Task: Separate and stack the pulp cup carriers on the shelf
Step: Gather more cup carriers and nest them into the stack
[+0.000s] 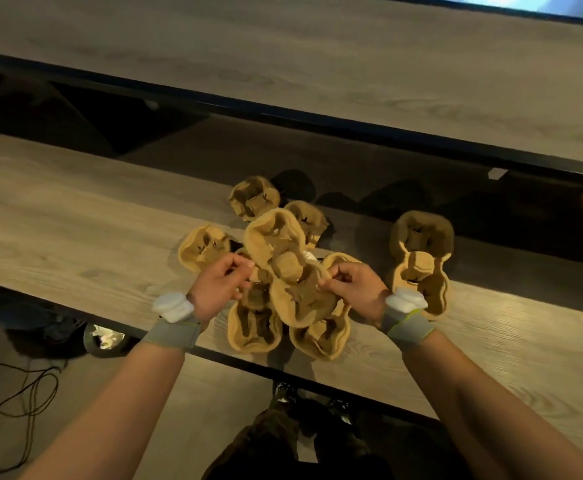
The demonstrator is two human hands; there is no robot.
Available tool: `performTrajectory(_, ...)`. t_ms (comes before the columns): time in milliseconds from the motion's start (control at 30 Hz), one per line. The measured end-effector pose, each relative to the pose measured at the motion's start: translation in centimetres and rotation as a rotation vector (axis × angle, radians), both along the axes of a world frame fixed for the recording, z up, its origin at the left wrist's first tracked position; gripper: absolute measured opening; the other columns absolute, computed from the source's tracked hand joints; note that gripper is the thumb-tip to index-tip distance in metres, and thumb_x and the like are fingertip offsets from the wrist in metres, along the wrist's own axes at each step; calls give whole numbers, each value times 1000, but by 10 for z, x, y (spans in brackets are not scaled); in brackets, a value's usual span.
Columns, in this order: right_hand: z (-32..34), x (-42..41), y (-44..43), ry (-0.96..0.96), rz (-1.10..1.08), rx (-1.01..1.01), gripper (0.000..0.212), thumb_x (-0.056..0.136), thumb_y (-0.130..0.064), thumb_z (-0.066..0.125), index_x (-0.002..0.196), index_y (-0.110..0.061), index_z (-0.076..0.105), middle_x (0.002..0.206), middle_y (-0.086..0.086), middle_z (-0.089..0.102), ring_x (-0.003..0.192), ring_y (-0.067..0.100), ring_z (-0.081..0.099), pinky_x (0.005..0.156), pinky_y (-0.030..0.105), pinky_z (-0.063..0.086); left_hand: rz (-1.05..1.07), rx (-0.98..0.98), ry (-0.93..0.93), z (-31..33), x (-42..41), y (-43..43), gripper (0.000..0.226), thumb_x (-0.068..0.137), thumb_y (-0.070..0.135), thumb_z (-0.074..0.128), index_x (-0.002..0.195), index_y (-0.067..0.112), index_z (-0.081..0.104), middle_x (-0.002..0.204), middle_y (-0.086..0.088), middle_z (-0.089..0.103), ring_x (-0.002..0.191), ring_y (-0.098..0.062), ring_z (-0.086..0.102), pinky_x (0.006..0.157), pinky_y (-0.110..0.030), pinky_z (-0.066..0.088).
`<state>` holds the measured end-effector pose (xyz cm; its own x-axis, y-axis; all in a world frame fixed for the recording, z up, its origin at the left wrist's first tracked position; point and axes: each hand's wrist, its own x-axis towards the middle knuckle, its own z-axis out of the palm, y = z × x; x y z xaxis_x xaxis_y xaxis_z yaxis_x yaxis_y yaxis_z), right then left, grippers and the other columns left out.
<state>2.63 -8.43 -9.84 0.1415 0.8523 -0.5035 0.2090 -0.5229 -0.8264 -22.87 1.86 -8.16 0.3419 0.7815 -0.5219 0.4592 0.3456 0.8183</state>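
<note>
Two hands, left hand [219, 284] and right hand [355, 285], pinch one carrier [288, 268], long axis running away-left to near-right.

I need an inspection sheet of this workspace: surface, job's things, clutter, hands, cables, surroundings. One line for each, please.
Surface: wooden shelf, another shelf above it.
Job's things: held carrier raised over a loose pile; separate stack to the right.
Clutter: white scrap among the carriers; what it is cannot be told.
Hands: left hand and right hand each pinch the held carrier's edge; both wrists wear grey bands.
Cables: dark cables on the floor, lower left.
Surroundings: round bin below the shelf edge; the person's shoes on the floor.
</note>
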Motion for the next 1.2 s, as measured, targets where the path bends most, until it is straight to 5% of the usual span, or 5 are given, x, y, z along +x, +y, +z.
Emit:
performTrajectory(333,63,76,-41,138,-343,156,15,93,-20,65,95,-6,70,74,1,66,59,5,56,55,21,47,-149,-92,-364,21,120,-7,15,88,5,66,98,15,61,74,0,68,65,-11,66,54,-25,56)
performTrajectory(433,65,96,-60,160,-445,162,16,92,-14,66,98,1,68,80,12,66,66,19,56,64,32,48,-252,-96,-380,19,156,-12,13,89,7,66,98,14,61,71,5,70,64,-9,67,53,-23,56)
performTrajectory(567,53,119,-88,114,-541,157,11,92,-12,65,96,-3,70,78,2,72,66,8,65,60,19,52,-328,-108,-311,5,201,-29,10,90,6,65,97,11,60,68,1,64,56,-8,63,50,-20,54)
performTrajectory(833,2,136,-113,-158,-538,-75,11,97,-29,57,99,-21,65,84,4,71,72,16,68,54,21,52,-334,-184,-202,-43,235,-52,9,90,7,66,96,12,62,80,-12,61,66,-16,61,52,-22,54)
performTrajectory(1200,-15,138,-121,-272,-555,-41,6,96,-29,59,99,-24,60,75,6,69,66,21,68,56,31,58,-334,-237,-253,-57,233,-59,15,88,8,69,101,13,64,72,-6,65,59,-12,64,54,-23,57)
